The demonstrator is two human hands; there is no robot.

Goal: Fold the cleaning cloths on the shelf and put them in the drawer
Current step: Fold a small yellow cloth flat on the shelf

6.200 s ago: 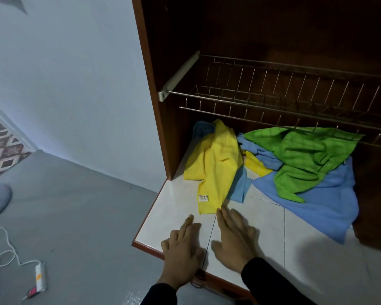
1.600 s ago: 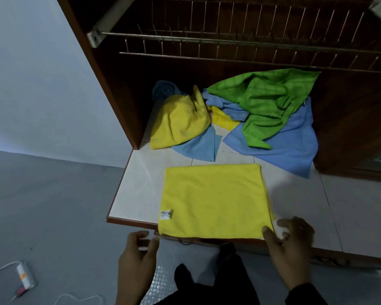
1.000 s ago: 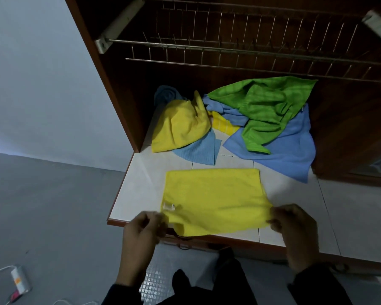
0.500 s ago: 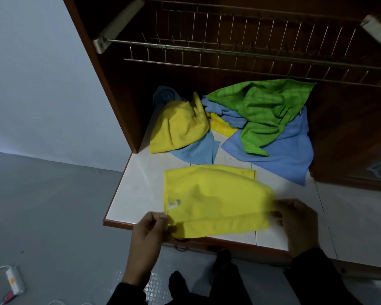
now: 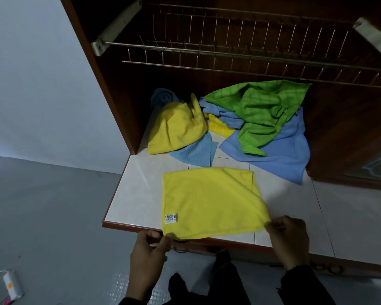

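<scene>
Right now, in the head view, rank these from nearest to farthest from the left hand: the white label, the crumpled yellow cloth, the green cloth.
From the left hand:
1. White label, just above it on the flat yellow cloth.
2. Crumpled yellow cloth, back left of the shelf.
3. Green cloth, back right, atop the blue one.

Before us, bare tiled shelf point(image 5: 139, 190) left of the spread yellow cloth point(image 5: 209, 201) and right of it, heaped cloths point(image 5: 246, 119) filling the recess behind, wire rack point(image 5: 240, 56) overhead limiting our reach, cabinet side panel point(image 5: 110, 84) closing the left.
</scene>
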